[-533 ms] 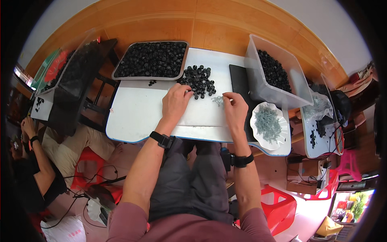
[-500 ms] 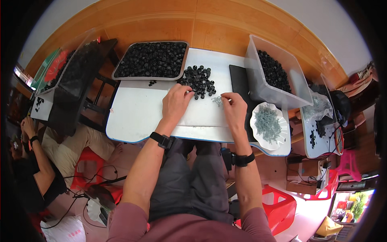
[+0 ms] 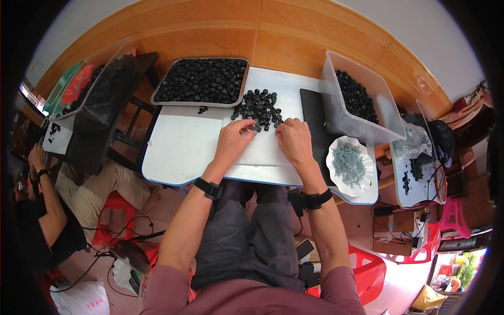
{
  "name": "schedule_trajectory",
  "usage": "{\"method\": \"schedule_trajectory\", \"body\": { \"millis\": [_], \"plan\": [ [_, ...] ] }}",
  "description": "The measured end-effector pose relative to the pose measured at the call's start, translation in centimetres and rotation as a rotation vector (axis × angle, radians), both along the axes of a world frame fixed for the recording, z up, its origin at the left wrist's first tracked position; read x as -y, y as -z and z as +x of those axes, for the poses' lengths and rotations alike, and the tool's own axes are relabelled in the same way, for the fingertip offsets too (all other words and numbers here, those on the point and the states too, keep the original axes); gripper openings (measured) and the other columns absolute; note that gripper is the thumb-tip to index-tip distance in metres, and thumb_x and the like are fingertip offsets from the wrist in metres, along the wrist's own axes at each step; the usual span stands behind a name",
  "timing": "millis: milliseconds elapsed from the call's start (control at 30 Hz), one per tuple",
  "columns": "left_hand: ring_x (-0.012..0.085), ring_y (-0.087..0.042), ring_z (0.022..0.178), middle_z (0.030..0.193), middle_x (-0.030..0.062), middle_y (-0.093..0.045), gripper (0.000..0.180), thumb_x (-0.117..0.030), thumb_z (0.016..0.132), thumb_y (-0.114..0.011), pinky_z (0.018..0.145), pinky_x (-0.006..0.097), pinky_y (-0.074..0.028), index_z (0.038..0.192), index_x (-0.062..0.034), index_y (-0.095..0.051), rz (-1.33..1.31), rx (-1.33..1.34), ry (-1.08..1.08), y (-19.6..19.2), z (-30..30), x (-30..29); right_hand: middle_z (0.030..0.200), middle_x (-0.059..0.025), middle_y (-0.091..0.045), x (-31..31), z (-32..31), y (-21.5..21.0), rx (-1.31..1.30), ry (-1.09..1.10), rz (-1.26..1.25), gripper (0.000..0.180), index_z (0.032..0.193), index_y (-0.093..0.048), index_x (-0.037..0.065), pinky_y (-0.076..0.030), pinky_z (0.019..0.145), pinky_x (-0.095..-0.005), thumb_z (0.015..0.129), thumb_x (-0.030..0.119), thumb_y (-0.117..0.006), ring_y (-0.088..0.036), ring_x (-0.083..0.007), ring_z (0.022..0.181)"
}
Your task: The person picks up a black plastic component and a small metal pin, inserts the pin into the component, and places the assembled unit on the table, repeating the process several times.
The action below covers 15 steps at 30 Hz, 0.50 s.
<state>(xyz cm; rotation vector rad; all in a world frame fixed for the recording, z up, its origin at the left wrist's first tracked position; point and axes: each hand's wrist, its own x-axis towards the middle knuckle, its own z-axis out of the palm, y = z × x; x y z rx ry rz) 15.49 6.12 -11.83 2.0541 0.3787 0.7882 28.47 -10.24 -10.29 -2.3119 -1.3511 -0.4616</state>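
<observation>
A loose pile of small round black caps [image 3: 258,105] lies on the white table. My left hand [image 3: 233,142] is at the pile's near left edge, thumb and forefinger pinched around a black cap [image 3: 256,127]. My right hand [image 3: 295,142] is at the near right edge, fingers bent and closed close to the caps. Whatever its fingertips hold is hidden or too small to make out. To the right of this hand, a white scalloped dish [image 3: 369,178] holds many thin grey-green pieces, perhaps small pins or screws.
A metal tray [image 3: 152,98] full of black caps stands at the back left. A clear plastic bin [image 3: 362,126] with more caps is at the back right, by a dark flat board [image 3: 311,110]. Another person's hand [image 3: 37,157] shows at far left. Red stools [image 3: 367,273] stand below.
My right hand has moved left and slightly forward to the pile, over where small grey-green pieces lay. My left hand has shifted slightly right and nearer me. The view has shifted slightly.
</observation>
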Motion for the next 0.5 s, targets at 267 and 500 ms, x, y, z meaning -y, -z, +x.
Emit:
{"method": "schedule_trajectory", "body": {
  "millis": [267,500],
  "plan": [
    [0.0226,-0.074,0.094,0.105,0.0123,-0.076,0.025,-0.011,0.087,-0.077,0.084,0.033,-0.057,0.111,-0.0061,-0.078,0.054,-0.054,0.073,-0.1,-1.5,1.3,0.088,-0.0067,-0.07,-0.2,-0.6,0.1,-0.562,-0.049,0.401,0.008,0.096,-0.072,0.003,-0.049,0.074,-0.0361,0.091,0.01,-0.072,-0.065,-0.0182,0.08],
    [0.0227,-0.075,0.092,0.105,0.0113,-0.076,0.023,-0.01,0.087,-0.077,0.08,0.034,-0.058,0.11,-0.0066,-0.078,0.135,-0.001,0.092,0.2,-1.4,1.0,0.089,-0.0065,-0.073,-0.9,-1.6,0.7,-1.1,-0.08,0.712,0.014,0.107,-0.073,-0.005,-0.053,0.066,-0.0238,0.1,0.004,-0.065,-0.067,-0.0106,0.072]
  ]
}}
